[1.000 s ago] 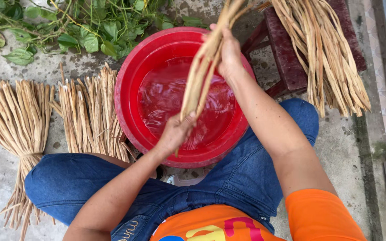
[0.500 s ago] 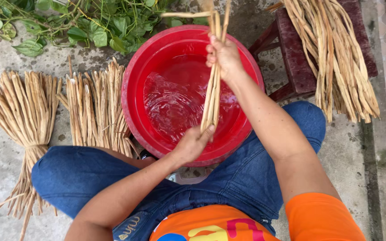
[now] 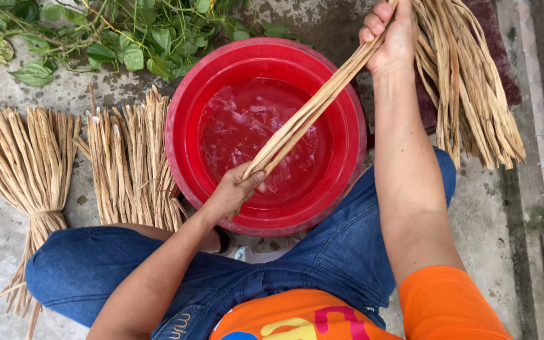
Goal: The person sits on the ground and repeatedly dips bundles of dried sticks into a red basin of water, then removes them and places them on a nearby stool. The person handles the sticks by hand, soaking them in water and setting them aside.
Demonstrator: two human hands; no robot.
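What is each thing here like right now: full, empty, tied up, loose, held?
Round red plastic basin: holds water.
Long tan dried stalks: stretched over the basin, held at both ends.
Left hand: gripping the lower end.
Right hand: gripping the upper end.
Fan-shaped tan stalk bundle: tied, lying on concrete.
Second tan bundle: lying beside the basin.
Loose tan stalk heap: untied.

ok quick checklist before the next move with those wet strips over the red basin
1. Left hand grips the lower end of the strips: ok.
2. Right hand grips the upper end: ok.
3. Strips stretched over the red basin: ok.
4. Water in the basin: ok.
5. Tied bundles lie apart from the basin's rim: cannot tell.
6. Loose pile on the stool stable: cannot tell.
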